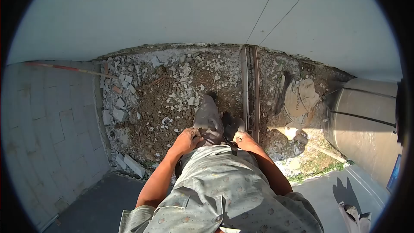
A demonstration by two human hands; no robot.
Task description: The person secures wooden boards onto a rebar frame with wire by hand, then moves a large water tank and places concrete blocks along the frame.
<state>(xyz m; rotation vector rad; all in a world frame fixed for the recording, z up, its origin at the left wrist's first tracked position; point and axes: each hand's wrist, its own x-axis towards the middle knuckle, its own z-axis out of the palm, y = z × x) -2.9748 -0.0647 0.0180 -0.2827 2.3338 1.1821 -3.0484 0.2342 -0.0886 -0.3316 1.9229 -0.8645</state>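
Near the middle of the head view, my left hand point(188, 141) is at the left side of my waist, its fingers curled against my dark trousers point(209, 118). What those fingers grip is too small to make out. On the other side of my waist, my right hand point(245, 140) also rests at the trousers, partly cut off from view by the shirt. Its fingers are mostly hidden. Between the two hands hangs a dark strap point(233, 149), over the hem of my patterned shirt point(215, 177).
Rubble ground point(164, 95) lies below a pale wall point(142, 13). Metal rails point(250, 86) run right of my legs. A block wall point(51, 125) stands left. Further right are a crumpled sack point(299, 97), a wrapped bulky object point(366, 112) and a stick point(325, 151).
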